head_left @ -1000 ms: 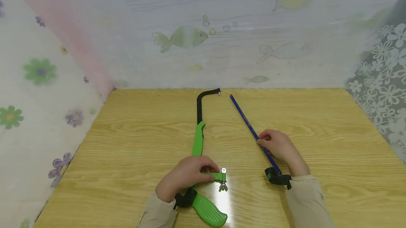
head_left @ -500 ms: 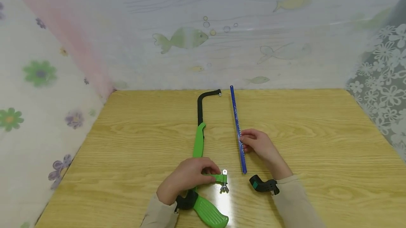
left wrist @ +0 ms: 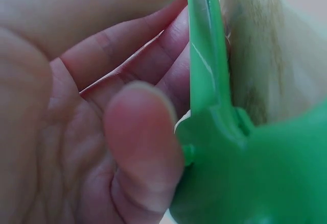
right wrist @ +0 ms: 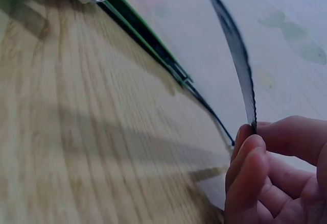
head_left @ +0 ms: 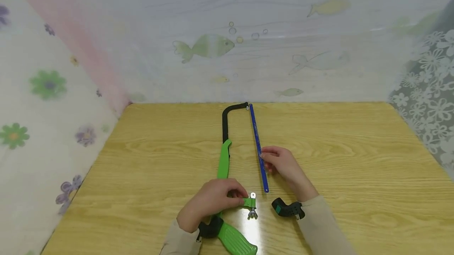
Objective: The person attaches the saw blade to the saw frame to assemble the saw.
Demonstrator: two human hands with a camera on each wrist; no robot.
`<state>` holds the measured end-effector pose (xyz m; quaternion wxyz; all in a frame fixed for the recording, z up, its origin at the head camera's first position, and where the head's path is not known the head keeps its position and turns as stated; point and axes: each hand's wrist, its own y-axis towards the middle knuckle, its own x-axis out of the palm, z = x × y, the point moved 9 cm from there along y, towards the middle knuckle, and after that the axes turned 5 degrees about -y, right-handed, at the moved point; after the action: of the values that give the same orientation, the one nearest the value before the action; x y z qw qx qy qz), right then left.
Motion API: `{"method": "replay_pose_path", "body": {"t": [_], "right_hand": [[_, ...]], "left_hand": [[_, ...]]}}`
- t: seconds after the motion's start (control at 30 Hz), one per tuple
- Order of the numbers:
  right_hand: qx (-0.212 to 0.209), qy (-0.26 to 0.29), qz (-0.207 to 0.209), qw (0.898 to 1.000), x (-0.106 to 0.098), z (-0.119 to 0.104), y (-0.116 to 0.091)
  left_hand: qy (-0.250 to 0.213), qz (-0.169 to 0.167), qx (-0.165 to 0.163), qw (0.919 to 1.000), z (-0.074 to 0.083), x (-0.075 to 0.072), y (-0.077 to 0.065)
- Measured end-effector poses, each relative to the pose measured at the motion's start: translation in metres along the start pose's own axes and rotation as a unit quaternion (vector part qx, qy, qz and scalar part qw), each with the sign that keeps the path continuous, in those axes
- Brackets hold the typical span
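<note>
Pale walls (head_left: pixel 269 66) printed with fish and flowers stand around a wood-grained table (head_left: pixel 347 160) whose near edge is out of view. Lengthwise on it, reaching almost to the far edge, lies a green-and-black saw frame (head_left: pixel 223 160). Across its green arm lies the left hand (head_left: pixel 213 200), thumb and fingers clamped on it. The right hand (head_left: pixel 283 164) pinches a blue blade (head_left: pixel 255 132) between thumb and fingers, above the wood. A second ago the blade slanted farther right; now it runs nearly alongside the frame, its tip just beside the black end near the table's far edge, while the frame has hardly shifted. Whether those ends touch cannot be told. The left hand hides part of the frame, and the right wrist view cuts off the silver wing nut (head_left: pixel 252 214).
</note>
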<state>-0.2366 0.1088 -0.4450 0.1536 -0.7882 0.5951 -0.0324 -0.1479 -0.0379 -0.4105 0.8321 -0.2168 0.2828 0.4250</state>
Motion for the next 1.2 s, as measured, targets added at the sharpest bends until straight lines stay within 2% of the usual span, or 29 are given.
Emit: {"method": "replay_pose_path", "body": {"t": [0.97, 1.2], "right_hand": [[0.005, -0.009, -0.009, 1.000, 0.0040, 0.0002, 0.0007], [0.002, -0.029, -0.008, 1.000, 0.0050, -0.0015, -0.0012]], "left_hand": [[-0.008, 0.006, -0.003, 0.9999, -0.0011, -0.0008, -0.0007], [-0.009, 0.006, -0.001, 0.9999, -0.0002, -0.0007, 0.0002]]}}
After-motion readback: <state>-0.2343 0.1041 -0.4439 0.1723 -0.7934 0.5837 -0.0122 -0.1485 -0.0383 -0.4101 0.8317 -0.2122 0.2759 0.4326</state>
